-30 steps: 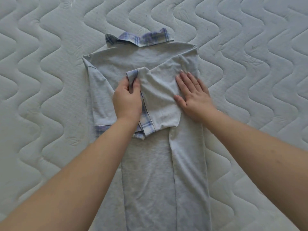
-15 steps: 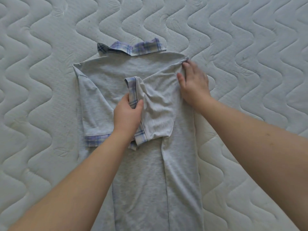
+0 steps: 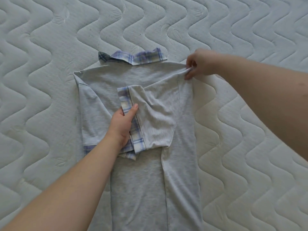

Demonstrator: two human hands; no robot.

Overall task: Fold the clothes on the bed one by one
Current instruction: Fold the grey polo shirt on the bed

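A light grey shirt [image 3: 138, 189] with a blue plaid collar [image 3: 133, 57] lies face down on the bed, both sides folded inward into a long strip. Its right sleeve [image 3: 155, 120], edged with a plaid cuff, lies folded across the middle. My left hand [image 3: 122, 125] holds that cuff, thumb on top and fingers tucked under the edge. At the shirt's top right shoulder corner, my right hand [image 3: 198, 65] pinches the fabric. The left sleeve [image 3: 90, 114] lies flat along the left side.
The white quilted mattress [image 3: 50, 80] with wavy stitching fills the whole view around the shirt. No other clothes are in sight.
My right hand slid from pressing flat on the folded sleeve up to the shoulder corner and pinched it. My left hand kept hold of the cuff.
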